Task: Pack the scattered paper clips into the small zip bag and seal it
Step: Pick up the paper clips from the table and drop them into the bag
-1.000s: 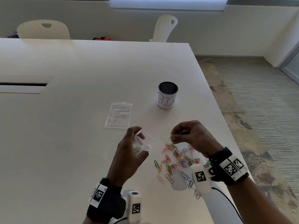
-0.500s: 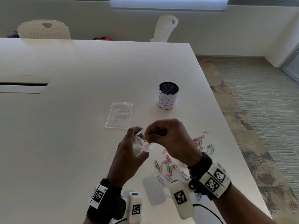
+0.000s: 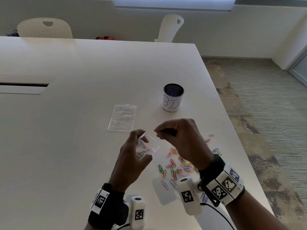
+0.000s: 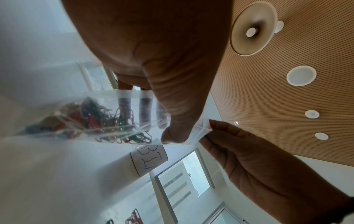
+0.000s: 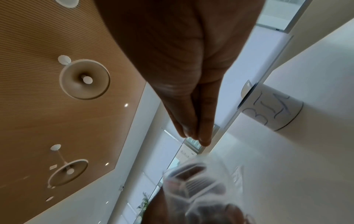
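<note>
Left hand (image 3: 132, 156) holding zip bag (image 3: 148, 144) (mouth open), right hand (image 3: 181, 140) beside it

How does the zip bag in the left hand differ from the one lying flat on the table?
The held zip bag is lifted by the left hand, mouth open, with paper clips inside. The flat bag lies untouched on the table; whether it holds anything, I cannot tell. Both are small and clear.
</note>
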The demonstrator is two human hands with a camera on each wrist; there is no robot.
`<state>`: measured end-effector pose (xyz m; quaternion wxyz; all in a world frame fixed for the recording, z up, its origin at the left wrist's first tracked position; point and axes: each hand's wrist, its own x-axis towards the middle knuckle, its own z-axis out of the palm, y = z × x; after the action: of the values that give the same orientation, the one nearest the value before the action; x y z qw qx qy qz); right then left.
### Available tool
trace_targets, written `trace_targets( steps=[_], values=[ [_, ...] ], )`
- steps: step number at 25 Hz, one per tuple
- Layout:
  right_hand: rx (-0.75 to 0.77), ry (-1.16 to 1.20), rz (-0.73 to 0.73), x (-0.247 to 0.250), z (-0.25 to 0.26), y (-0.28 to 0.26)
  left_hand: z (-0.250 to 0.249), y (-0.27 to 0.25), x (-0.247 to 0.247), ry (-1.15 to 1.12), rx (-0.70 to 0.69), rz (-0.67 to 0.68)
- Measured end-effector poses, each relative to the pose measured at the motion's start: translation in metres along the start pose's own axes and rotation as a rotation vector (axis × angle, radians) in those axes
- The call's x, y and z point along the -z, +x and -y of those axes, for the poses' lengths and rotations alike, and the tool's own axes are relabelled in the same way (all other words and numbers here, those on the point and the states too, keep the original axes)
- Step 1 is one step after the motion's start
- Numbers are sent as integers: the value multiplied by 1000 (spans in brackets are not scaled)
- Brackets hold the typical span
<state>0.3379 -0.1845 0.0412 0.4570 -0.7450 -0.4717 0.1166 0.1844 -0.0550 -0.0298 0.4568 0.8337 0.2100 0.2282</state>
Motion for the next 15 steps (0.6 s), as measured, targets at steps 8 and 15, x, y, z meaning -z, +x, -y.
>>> trace_targets(
  steps=[8, 15],
  values=[
    [-30, -285, 674, -5, -39, -40, 4, 1, -2, -14, -22, 4],
    [165, -380, 747, -19, -58, -48, 6, 2, -3, -11, -21, 25]
  ],
)
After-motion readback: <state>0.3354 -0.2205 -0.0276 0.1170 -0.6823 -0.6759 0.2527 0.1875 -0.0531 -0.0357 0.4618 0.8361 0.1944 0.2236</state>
